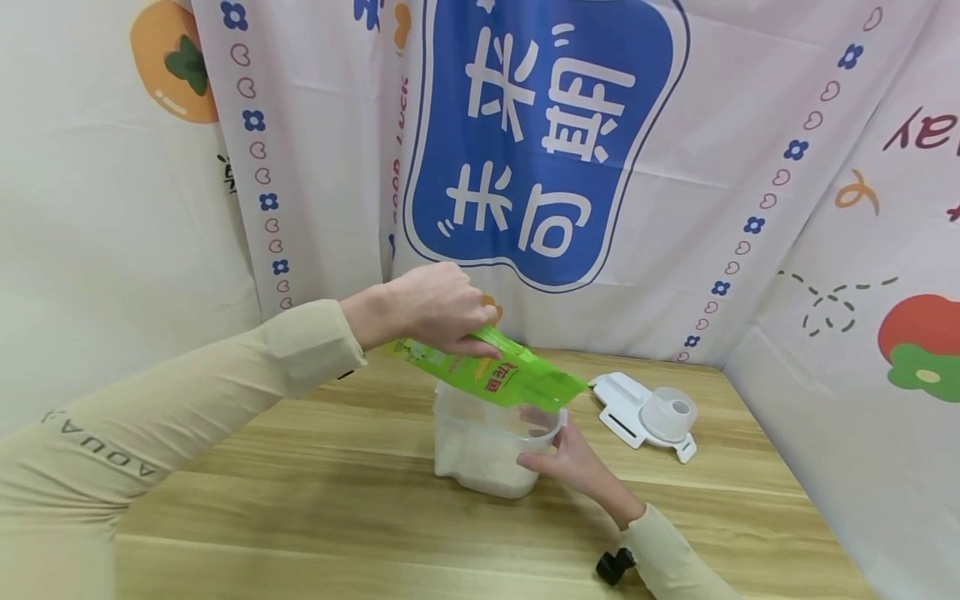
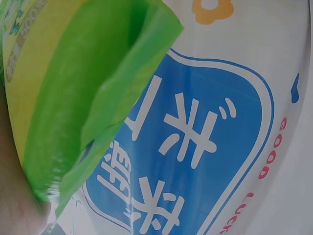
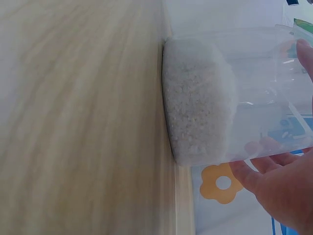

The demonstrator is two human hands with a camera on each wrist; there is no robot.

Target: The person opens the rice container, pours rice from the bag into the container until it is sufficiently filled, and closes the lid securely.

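A: Which step is in hand?
B: Pouring, by my reading. Green bag [image 1: 498,379] tilts with its lower end over the mouth of a clear container [image 1: 461,446], which stands on the table. Pale grains [image 3: 195,103] fill the container's lower part. No falling stream visible, so can't tell whether anything is running out now.

A: Grips?
B: Left hand [image 1: 438,312] pinches the bag from above, thumb against its printed side. Right hand [image 1: 573,467] holds the container by its side, thumb and fingers curled round the wall.

A: Next move calls for what?
B: My judgement: bag's end kept inside the rim, a little more tilt or a shake, container braced. The bag looks flat, perhaps nearly spent.

A: Surface and room?
B: Pale wood-grain table [image 1: 300,508]. White lid [image 1: 622,408] lies to the right, beyond the right hand, a clear cup [image 1: 670,414] on it. Printed cloth [image 1: 322,125] hangs behind, carrying a blue emblem [image 1: 555,142] with white characters; fruit prints at either side.
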